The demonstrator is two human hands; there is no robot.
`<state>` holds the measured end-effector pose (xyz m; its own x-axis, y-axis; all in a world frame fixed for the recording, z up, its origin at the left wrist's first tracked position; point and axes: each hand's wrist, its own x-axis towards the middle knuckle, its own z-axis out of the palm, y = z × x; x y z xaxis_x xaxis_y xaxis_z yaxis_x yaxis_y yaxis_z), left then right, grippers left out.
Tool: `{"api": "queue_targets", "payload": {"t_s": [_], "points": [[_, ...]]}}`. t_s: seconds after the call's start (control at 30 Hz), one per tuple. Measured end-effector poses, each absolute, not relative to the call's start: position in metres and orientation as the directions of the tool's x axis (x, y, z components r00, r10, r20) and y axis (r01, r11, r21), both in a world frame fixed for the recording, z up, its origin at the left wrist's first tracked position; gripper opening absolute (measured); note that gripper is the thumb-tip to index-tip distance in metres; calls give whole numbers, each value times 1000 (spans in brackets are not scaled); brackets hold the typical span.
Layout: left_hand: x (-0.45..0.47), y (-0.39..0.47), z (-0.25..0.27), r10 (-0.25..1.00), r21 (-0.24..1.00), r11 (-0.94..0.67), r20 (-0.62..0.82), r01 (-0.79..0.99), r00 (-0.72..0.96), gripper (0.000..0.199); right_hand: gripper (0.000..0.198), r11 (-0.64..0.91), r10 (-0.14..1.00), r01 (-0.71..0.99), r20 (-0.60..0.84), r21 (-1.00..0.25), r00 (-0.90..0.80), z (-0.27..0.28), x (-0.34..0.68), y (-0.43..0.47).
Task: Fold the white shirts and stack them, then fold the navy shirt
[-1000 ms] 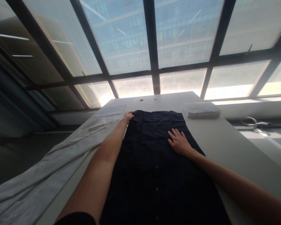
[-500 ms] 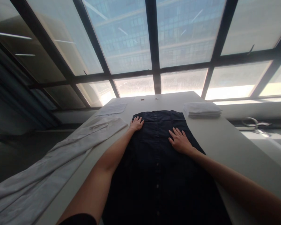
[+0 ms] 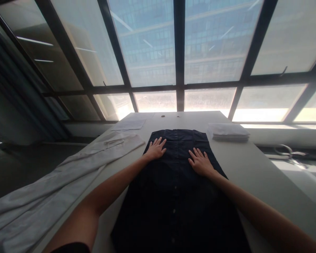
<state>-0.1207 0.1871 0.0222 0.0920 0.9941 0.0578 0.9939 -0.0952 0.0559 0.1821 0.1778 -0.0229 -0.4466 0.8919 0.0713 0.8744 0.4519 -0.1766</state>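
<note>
A dark navy garment [image 3: 176, 196] with light buttons down its middle lies spread flat on the white table, its narrow end toward the window. Near its far left edge, my left hand [image 3: 156, 149] rests flat on the cloth with fingers spread. My right hand [image 3: 201, 162] lies palm down on the right half, slightly closer to me, its fingers also apart. Neither hand grips anything. The garment's near end runs out of the bottom of the view, and its lower part is very dark.
On the table [image 3: 252, 175], a stack of folded white cloth [image 3: 228, 132] sits at the far right. Along the left lie a crumpled off-white garment [image 3: 68, 179] and flat white sheets [image 3: 130, 124]. Large windows [image 3: 152, 45] stand behind. A metal ring-shaped object [image 3: 289, 153] is beyond the right edge.
My left hand has slid from the garment's far left corner slightly inward and toward me, fingers spreading wider. My right hand stays in nearly the same spot. The view has tilted up a little.
</note>
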Motion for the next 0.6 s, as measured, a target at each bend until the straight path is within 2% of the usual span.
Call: {"api": "queue_targets", "payload": {"t_s": [0.07,0.27,0.43,0.6], "points": [[-120,134,17,987,50,-159,-17,986,160,64,64,459,888,869,80,-182,-452,-25,182,178],[-127,3,-2,981,22,-191,26,981,190,57,62,453,892,869,91,-199,-443,-19,178,177],[-123,-13,-7,984,28,-136,117,990,132,53,61,413,904,871,4,-267,-427,3,178,154],[-121,-9,-9,979,41,-127,166,991,118,51,62,426,904,869,148,-251,-401,-2,203,87]]}}
